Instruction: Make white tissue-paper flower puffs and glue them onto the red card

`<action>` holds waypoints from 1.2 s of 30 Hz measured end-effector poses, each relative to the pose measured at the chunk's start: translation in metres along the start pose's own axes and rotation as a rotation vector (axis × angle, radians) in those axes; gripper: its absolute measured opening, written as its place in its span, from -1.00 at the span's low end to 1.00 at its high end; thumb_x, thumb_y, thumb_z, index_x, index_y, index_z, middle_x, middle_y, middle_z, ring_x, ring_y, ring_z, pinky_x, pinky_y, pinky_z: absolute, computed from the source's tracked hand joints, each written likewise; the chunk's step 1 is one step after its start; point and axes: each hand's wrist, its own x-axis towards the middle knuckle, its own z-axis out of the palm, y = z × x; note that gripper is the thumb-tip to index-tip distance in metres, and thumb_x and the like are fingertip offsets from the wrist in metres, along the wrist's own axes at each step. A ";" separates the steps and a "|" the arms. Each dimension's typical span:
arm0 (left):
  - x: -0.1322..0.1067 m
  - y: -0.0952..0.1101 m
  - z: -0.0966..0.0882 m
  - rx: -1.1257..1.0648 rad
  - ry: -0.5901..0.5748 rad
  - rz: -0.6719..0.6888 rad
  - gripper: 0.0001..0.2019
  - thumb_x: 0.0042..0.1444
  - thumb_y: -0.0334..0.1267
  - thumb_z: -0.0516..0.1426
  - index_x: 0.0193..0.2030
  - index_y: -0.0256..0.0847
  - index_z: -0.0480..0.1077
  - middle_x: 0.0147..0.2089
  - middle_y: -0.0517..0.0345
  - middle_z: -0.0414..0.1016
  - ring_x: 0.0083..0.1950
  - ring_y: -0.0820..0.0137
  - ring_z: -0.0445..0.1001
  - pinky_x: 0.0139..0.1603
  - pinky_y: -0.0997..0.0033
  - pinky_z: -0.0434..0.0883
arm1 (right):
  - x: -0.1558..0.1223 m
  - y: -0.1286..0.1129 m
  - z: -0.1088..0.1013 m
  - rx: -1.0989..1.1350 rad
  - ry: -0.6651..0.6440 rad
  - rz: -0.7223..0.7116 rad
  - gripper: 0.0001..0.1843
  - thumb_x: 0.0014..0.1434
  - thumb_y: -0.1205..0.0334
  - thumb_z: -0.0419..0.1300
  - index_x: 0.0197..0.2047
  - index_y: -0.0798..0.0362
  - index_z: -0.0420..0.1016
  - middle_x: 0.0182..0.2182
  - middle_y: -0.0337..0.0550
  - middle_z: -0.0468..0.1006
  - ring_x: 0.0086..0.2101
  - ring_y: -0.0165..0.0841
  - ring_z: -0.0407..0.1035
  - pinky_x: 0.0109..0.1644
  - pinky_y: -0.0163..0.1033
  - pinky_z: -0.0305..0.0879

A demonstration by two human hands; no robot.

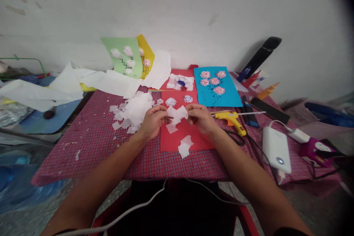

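Between my two hands, above a red sheet [190,140], are small white tissue paper pieces [177,114]. My left hand [155,120] pinches them at the left side, and my right hand [201,117] pinches them at the right. Just beyond my fingers, two round speckled paper flowers [170,102] rest on the red sheet. Nearer to me, a few loose tissue squares [184,147] overlap at the sheet's front edge. A large heap of white tissue squares [136,110] lies beside my left hand.
A yellow glue gun [232,120] lies right of my right hand, its cord trailing. Farther right are a white power bank [276,147] and a purple device [315,151]. Behind stand a blue flower card [204,97] and a green one [110,44]. White paper sheets [116,81] spread at the left.
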 end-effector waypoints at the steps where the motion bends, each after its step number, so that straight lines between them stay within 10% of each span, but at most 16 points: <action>1: 0.000 0.000 0.000 -0.009 0.005 0.007 -0.85 -0.07 -0.34 0.32 -0.38 -0.25 0.43 -0.46 0.21 0.51 -0.44 0.42 0.52 -0.33 0.37 0.48 | 0.000 0.000 -0.001 0.009 0.009 -0.003 -0.95 -0.07 0.28 0.26 -0.48 0.07 0.50 -0.62 -0.27 0.43 -0.65 -0.47 0.21 -0.57 -0.31 0.03; 17: 0.003 0.009 0.000 -0.069 0.141 0.071 -0.79 -0.14 -0.34 0.30 -0.35 -0.22 0.37 -0.50 0.29 0.42 -0.44 0.38 0.53 -0.35 0.33 0.49 | 0.004 -0.001 -0.005 -0.178 0.119 -0.099 -0.89 0.02 0.20 0.19 -0.49 0.00 0.38 -0.64 -0.31 0.37 -0.63 -0.43 0.17 -0.52 -0.27 0.07; 22: 0.003 0.002 -0.003 0.265 0.172 0.248 -0.87 0.05 -0.25 0.27 -0.33 -0.21 0.42 -0.45 0.21 0.50 -0.41 0.41 0.51 -0.31 0.39 0.44 | -0.002 0.003 0.002 -1.003 0.142 -0.446 -0.89 0.12 0.29 0.12 -0.45 0.02 0.35 -0.46 -0.19 0.47 -0.42 -0.35 0.31 -0.30 -0.23 0.14; 26: 0.002 -0.005 -0.009 0.637 0.155 0.413 -0.88 0.17 -0.21 0.22 -0.21 -0.19 0.51 -0.34 0.15 0.56 -0.32 0.40 0.50 -0.25 0.41 0.43 | -0.008 0.008 0.015 -1.427 0.068 -0.461 -0.85 0.25 0.24 0.11 -0.31 0.05 0.48 -0.31 -0.07 0.55 -0.34 -0.29 0.37 -0.29 -0.22 0.10; 36: 0.003 -0.003 -0.011 0.999 0.124 0.663 -0.87 0.24 -0.28 0.14 -0.16 -0.13 0.54 -0.19 0.07 0.57 -0.19 0.31 0.49 -0.03 0.27 0.43 | -0.006 0.006 0.009 -1.330 -0.078 -0.395 -0.85 0.27 0.17 0.20 -0.26 0.01 0.56 -0.33 -0.10 0.59 -0.35 -0.30 0.37 -0.29 -0.22 0.08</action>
